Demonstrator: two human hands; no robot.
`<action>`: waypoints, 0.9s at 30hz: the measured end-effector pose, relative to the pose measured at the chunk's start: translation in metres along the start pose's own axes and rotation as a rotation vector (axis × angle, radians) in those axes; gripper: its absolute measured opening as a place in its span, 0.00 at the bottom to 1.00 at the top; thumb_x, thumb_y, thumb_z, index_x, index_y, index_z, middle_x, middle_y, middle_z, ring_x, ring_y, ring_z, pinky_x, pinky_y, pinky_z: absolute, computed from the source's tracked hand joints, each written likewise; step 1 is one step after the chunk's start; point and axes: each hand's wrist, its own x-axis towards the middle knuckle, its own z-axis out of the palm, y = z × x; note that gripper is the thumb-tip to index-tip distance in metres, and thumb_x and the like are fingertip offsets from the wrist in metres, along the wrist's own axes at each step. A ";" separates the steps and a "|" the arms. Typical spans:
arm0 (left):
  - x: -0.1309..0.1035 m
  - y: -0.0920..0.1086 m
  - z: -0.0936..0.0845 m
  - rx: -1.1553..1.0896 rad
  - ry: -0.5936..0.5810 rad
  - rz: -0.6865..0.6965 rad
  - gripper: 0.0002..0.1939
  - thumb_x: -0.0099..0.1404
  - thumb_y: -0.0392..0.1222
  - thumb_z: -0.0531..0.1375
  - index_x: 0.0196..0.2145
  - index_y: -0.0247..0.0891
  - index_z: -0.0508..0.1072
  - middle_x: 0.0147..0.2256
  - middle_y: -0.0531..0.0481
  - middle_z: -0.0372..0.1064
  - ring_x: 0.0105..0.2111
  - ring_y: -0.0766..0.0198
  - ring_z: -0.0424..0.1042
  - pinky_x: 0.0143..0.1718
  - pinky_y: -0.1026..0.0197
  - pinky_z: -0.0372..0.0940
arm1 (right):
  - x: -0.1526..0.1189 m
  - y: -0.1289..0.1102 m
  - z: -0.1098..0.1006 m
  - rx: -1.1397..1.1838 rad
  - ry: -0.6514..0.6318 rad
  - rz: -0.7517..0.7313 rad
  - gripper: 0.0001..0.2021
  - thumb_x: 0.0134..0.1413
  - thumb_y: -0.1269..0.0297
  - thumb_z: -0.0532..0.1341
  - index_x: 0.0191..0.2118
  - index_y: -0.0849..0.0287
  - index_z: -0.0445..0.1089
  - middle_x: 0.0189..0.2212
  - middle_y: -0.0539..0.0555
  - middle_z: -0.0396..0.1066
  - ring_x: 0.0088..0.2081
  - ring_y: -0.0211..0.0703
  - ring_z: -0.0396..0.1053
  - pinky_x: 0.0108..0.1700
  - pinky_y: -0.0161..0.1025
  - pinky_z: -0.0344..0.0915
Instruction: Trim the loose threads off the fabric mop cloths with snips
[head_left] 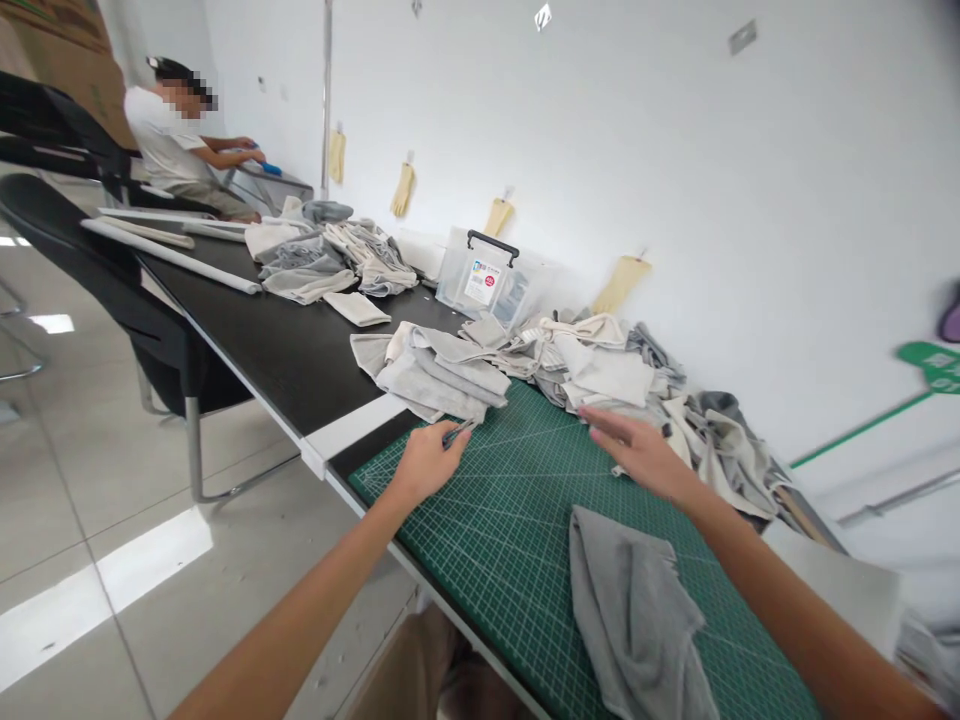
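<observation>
- Keeping the slim grey metallic tool (454, 435) low and steady seems best; left hand (431, 463) pinches it beside the layered pale-grey cloth stack (442, 370).
- Tool tip points toward the right hand (634, 447); long axis angles slightly away from the worker.
- Right fingers: extended, narrowly parted, near heaped cream-and-grey cloths (607, 375); contact unclear.

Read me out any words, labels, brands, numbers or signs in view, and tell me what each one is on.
No text reads clearly.
White label on the clear plastic box: its print is too small and blurred to read.
Green shape at the right edge: white marks that look like characters, too blurred to read.
</observation>
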 end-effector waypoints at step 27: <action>-0.026 0.177 0.131 0.163 -0.735 0.676 0.18 0.68 0.51 0.52 0.49 0.45 0.74 0.38 0.48 0.75 0.37 0.61 0.73 0.39 0.63 0.66 | -0.209 0.099 0.040 0.366 0.351 0.113 0.19 0.51 0.73 0.58 0.49 0.54 0.72 0.54 0.53 0.69 0.56 0.46 0.64 0.61 0.48 0.56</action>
